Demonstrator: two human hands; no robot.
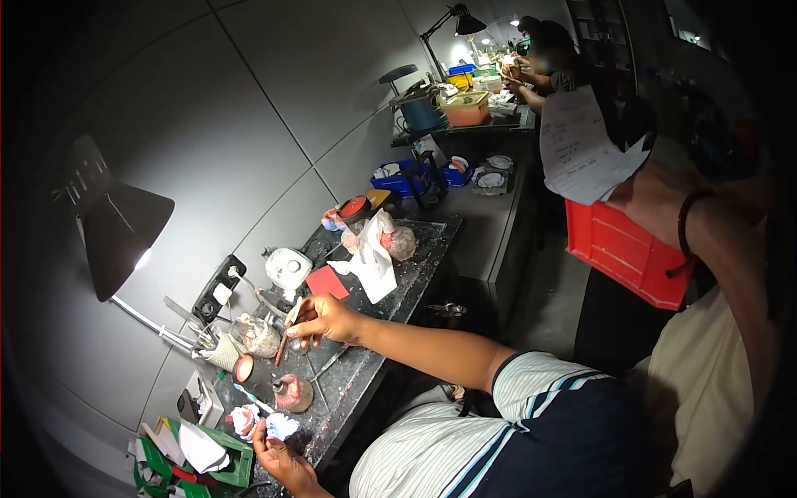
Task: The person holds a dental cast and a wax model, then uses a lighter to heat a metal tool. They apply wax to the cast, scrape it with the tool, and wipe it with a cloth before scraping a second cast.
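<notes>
My right hand [324, 321] is closed in a pinch around a slim stick-like tool [281, 352], pale at the top and brown at its lower end, held over the dark work table [340, 383]. Nearer the front, my left hand [285, 461] has its fingers round a small dental model [244, 421] in red and white, with a light blue piece [283, 427] against it. Part of the grip is hidden behind the model. Between the hands stands a round glass jar [292, 393] with pinkish residue, and a toothbrush-like stick [253, 397] lies close by.
A black desk lamp [124, 228] leans in from the left. Along the wall stand a power strip [219, 289], a white device [287, 268] and a mesh cup [221, 353]. Green bins [241, 458] sit front left. At right, another person holds a red crate [624, 249] with papers [585, 149].
</notes>
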